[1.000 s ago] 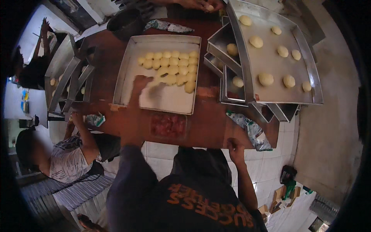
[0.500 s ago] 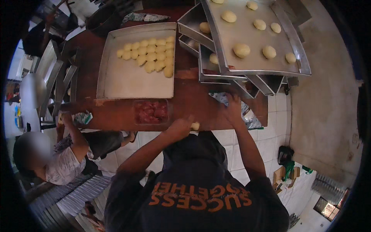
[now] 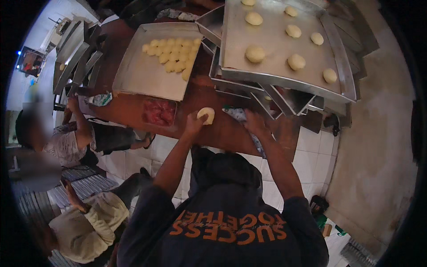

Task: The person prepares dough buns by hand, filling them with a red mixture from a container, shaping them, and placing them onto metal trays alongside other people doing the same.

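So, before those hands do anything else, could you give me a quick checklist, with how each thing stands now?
1. Dough piece held in the left hand: ok.
2. Right hand at the patterned bag: ok.
3. Right hand's grip firm: cannot tell.
4. Bag well inside the table edge: not ok, its near end reaches it.
5. Dough balls inside their tray: ok.

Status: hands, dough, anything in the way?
Left hand holding flattened dough piece; right hand on patterned bag. Red-filled container off left, not between them.
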`<state>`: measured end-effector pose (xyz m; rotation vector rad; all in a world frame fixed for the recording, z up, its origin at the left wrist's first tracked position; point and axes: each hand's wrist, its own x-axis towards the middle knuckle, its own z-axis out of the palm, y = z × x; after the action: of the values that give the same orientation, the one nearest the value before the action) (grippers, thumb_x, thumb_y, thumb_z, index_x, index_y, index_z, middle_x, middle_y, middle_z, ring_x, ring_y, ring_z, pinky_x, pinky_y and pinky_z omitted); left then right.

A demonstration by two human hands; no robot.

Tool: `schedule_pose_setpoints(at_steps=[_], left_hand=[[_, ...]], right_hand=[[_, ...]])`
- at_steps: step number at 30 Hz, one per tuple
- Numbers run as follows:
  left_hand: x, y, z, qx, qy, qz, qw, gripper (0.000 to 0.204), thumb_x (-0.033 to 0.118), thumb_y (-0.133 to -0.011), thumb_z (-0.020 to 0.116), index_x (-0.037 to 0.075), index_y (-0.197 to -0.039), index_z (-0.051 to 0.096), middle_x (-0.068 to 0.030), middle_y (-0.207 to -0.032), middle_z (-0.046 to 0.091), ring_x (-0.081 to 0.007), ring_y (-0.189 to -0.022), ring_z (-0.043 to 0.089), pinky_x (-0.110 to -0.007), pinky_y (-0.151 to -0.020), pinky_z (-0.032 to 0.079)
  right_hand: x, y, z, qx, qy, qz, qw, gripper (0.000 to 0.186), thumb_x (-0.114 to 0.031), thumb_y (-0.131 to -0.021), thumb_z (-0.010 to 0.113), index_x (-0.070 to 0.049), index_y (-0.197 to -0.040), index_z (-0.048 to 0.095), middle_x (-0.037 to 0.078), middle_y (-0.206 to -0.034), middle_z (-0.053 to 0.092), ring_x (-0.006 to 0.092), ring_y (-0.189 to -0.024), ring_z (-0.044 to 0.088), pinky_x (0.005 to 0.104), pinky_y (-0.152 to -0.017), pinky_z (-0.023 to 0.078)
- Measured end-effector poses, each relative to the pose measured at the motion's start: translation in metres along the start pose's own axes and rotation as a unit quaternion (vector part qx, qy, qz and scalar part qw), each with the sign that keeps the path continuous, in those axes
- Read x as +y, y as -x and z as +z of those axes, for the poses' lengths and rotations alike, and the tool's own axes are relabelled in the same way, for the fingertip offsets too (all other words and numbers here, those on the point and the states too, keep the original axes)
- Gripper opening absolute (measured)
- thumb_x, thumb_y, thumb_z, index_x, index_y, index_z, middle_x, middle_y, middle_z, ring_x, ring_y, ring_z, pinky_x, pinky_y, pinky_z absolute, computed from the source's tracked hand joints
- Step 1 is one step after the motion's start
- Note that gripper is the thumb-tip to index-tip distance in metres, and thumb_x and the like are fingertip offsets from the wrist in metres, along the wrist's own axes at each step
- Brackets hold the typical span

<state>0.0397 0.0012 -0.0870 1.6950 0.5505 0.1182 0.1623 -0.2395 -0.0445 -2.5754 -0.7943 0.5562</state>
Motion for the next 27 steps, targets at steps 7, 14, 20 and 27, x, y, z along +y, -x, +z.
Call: schedule_pose_setpoints(at_steps=[7, 14, 20, 27], left_hand=[[0.037, 0.028, 0.061, 0.032, 0.426, -0.199, 0.882, 0.029, 0.012, -0.085, 0.052, -0.007, -0.106, 0.051, -0.0148, -0.100, 0.057, -0.0242, -0.086, 0.059, -0.035, -0.071, 0.051], [0.027, 0.035, 0.064, 0.027, 0.464, -0.161, 0.871, 0.035, 0.018, -0.089, 0.044, -0.006, -0.116, 0.044, -0.0157, -0.107, 0.054, -0.0262, -0.097, 0.056, -0.039, -0.081, 0.048], [0.042, 0.040, 0.035, 0.094, 0.519, -0.149, 0.836, 0.038, 0.021, -0.089, 0.044, -0.003, -0.118, 0.044, -0.0146, -0.109, 0.054, -0.0262, -0.101, 0.054, -0.039, -0.086, 0.045], [0.101, 0.075, 0.028, -0.099, 0.513, -0.180, 0.833, 0.044, 0.031, -0.089, 0.047, 0.000, -0.119, 0.043, -0.0118, -0.110, 0.054, -0.0235, -0.101, 0.055, -0.035, -0.083, 0.046]], right_hand=[[-0.011, 0.025, -0.045, -0.053, -0.002, -0.075, 0.996, 0.052, -0.009, -0.067, 0.059, -0.006, -0.117, 0.046, 0.025, -0.089, 0.059, 0.0408, -0.086, 0.057, 0.0473, -0.073, 0.047], [-0.021, 0.023, -0.048, -0.070, 0.045, -0.081, 0.993, 0.040, -0.005, -0.065, 0.058, -0.006, -0.104, 0.051, 0.024, -0.084, 0.059, 0.0397, -0.081, 0.058, 0.0499, -0.071, 0.046], [-0.011, 0.010, -0.023, 0.028, 0.096, -0.067, 0.993, 0.045, -0.010, -0.069, 0.061, -0.005, -0.112, 0.049, 0.023, -0.087, 0.060, 0.0362, -0.084, 0.059, 0.0443, -0.074, 0.047], [-0.072, 0.010, -0.034, -0.025, -0.469, -0.053, 0.881, 0.029, -0.014, -0.076, 0.062, -0.001, -0.102, 0.059, 0.014, -0.095, 0.061, 0.0228, -0.089, 0.058, 0.0296, -0.078, 0.044]])
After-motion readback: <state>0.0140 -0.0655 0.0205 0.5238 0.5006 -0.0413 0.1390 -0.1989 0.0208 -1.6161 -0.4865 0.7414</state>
